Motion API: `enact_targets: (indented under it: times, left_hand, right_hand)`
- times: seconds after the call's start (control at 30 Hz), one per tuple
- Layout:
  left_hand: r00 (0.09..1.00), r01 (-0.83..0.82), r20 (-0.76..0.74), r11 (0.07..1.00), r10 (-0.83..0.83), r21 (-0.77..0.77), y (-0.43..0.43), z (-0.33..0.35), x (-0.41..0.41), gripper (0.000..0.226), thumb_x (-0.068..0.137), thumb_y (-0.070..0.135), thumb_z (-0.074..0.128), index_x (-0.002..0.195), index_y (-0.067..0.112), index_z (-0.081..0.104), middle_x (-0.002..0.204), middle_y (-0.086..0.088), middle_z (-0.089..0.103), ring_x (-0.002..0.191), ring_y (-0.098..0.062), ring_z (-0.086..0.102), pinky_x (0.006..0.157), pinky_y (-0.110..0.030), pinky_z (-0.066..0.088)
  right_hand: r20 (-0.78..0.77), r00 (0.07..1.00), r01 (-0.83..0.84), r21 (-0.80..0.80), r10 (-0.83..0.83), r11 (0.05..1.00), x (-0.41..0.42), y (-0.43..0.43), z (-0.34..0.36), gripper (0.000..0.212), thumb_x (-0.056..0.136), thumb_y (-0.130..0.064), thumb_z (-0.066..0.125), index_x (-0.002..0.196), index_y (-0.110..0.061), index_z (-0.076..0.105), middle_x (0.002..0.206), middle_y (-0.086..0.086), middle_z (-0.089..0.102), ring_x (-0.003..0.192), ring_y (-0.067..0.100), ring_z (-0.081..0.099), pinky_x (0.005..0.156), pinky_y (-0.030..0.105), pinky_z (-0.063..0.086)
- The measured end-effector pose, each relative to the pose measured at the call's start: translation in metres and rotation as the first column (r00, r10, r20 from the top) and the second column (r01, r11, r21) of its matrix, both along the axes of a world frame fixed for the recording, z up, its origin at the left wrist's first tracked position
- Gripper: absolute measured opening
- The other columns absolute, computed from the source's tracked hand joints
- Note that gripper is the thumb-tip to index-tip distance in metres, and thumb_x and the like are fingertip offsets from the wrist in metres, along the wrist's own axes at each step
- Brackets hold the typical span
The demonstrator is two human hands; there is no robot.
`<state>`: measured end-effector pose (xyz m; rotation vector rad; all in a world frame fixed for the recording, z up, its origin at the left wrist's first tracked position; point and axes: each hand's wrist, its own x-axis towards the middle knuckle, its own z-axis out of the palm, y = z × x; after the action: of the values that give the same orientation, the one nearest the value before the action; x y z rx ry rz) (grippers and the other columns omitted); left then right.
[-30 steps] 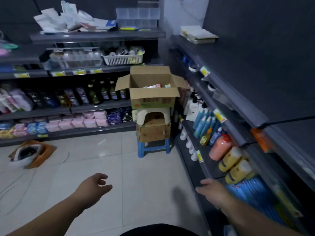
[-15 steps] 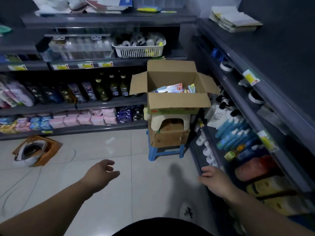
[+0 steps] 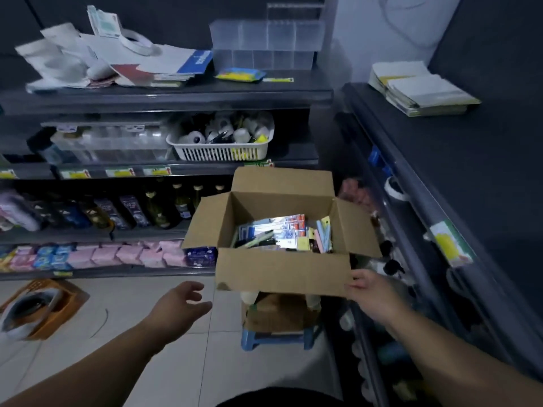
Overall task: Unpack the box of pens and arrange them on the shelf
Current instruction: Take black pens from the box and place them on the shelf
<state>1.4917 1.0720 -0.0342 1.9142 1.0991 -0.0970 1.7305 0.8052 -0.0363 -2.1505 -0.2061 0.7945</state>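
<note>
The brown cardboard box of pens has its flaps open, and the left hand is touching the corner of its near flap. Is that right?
Not the left. In the head view the right hand touches the near flap's corner of the open brown cardboard box; the left hand hovers open, short of it. The rest stands.

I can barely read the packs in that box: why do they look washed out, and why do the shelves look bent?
Head view: the shop is dim, yet a glare patch whites out the pen packs in the cardboard box; the wide-angle lens bows the right-hand shelf edge; the lower right corner is blurred.
</note>
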Motion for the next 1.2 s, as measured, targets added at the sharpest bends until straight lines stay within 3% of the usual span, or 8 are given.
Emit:
enact_targets:
  times: [0.33, 0.43, 0.57, 0.63, 0.8, 0.93, 1.13, 1.2]
  left_hand:
    - [0.990, 0.124, 0.057, 0.990, -0.127, 0.067, 0.077, -0.010, 0.137, 0.048, 0.082, 0.021, 0.070, 0.126, 0.015, 0.052, 0.115, -0.002, 0.061, 0.099, -0.018, 0.059, 0.079, -0.028, 0.048]
    - [0.962, 0.271, 0.015, 0.958, -0.274, 0.091, 0.099, -0.024, 0.172, 0.054, 0.083, 0.026, 0.069, 0.133, 0.017, 0.048, 0.121, -0.002, 0.060, 0.103, -0.017, 0.059, 0.086, -0.029, 0.049]
    - [0.894, 0.446, -0.102, 0.886, -0.436, 0.125, 0.115, -0.047, 0.208, 0.052, 0.085, 0.033, 0.066, 0.132, 0.020, 0.048, 0.119, 0.000, 0.059, 0.101, -0.016, 0.056, 0.079, -0.023, 0.042]
    - [0.879, 0.472, -0.119, 0.877, -0.462, 0.086, 0.116, -0.058, 0.220, 0.049, 0.085, 0.032, 0.066, 0.129, 0.019, 0.050, 0.120, -0.002, 0.060, 0.102, -0.017, 0.058, 0.080, -0.024, 0.044]
    - [0.859, 0.499, -0.132, 0.866, -0.495, 0.001, 0.113, -0.088, 0.239, 0.063, 0.082, 0.031, 0.071, 0.137, 0.020, 0.044, 0.130, -0.003, 0.053, 0.111, -0.017, 0.054, 0.090, -0.024, 0.044]
    - [0.827, 0.527, -0.197, 0.848, -0.527, -0.058, 0.112, -0.112, 0.245, 0.072, 0.076, 0.036, 0.076, 0.137, 0.019, 0.042, 0.134, -0.006, 0.048, 0.115, -0.019, 0.051, 0.089, -0.022, 0.040]
    - [0.743, 0.610, -0.300, 0.790, -0.598, -0.063, 0.107, -0.130, 0.247, 0.103, 0.067, 0.046, 0.081, 0.147, 0.017, 0.025, 0.151, -0.005, 0.030, 0.136, -0.020, 0.032, 0.108, -0.027, 0.028]
    - [0.735, 0.619, -0.312, 0.783, -0.602, -0.055, 0.107, -0.133, 0.249, 0.103, 0.066, 0.046, 0.081, 0.148, 0.017, 0.025, 0.150, -0.005, 0.032, 0.135, -0.020, 0.033, 0.108, -0.028, 0.030]
  right_hand:
    - [0.058, 0.998, 0.025, -0.047, -0.023, 0.999, 0.078, 0.083, -0.018, 0.045, 0.084, -0.009, 0.071, 0.126, -0.009, 0.055, 0.108, 0.004, 0.062, 0.084, 0.009, 0.056, 0.060, 0.016, 0.040]
    - [0.056, 0.998, 0.024, -0.094, -0.019, 0.995, 0.091, 0.108, -0.024, 0.050, 0.083, -0.016, 0.073, 0.129, -0.011, 0.053, 0.120, 0.007, 0.062, 0.094, 0.014, 0.059, 0.066, 0.021, 0.043]
    - [0.066, 0.998, -0.010, -0.158, 0.021, 0.987, 0.102, 0.133, -0.040, 0.051, 0.082, -0.016, 0.074, 0.129, -0.009, 0.054, 0.122, 0.011, 0.061, 0.098, 0.018, 0.058, 0.076, 0.027, 0.045]
    - [0.077, 0.995, -0.047, -0.209, 0.064, 0.977, 0.107, 0.141, -0.047, 0.052, 0.084, -0.018, 0.072, 0.132, -0.011, 0.052, 0.123, 0.008, 0.061, 0.099, 0.016, 0.058, 0.075, 0.027, 0.047]
    - [0.036, 0.995, -0.079, -0.250, 0.090, 0.965, 0.120, 0.156, -0.070, 0.054, 0.083, -0.025, 0.072, 0.132, -0.019, 0.051, 0.119, -0.002, 0.060, 0.092, 0.007, 0.054, 0.058, 0.010, 0.037]
    - [0.020, 0.992, -0.119, -0.239, 0.128, 0.964, 0.133, 0.171, -0.089, 0.050, 0.081, -0.027, 0.073, 0.126, -0.020, 0.054, 0.119, -0.002, 0.061, 0.093, 0.009, 0.056, 0.069, 0.021, 0.046]
    - [0.046, 0.966, -0.237, -0.231, 0.254, 0.944, 0.146, 0.190, -0.105, 0.057, 0.082, -0.032, 0.072, 0.134, -0.022, 0.050, 0.125, -0.003, 0.059, 0.106, 0.012, 0.056, 0.085, 0.028, 0.049]
    - [0.117, 0.944, -0.277, -0.223, 0.307, 0.935, 0.150, 0.198, -0.108, 0.055, 0.082, -0.027, 0.073, 0.132, -0.022, 0.053, 0.124, -0.002, 0.060, 0.103, 0.009, 0.055, 0.084, 0.022, 0.043]
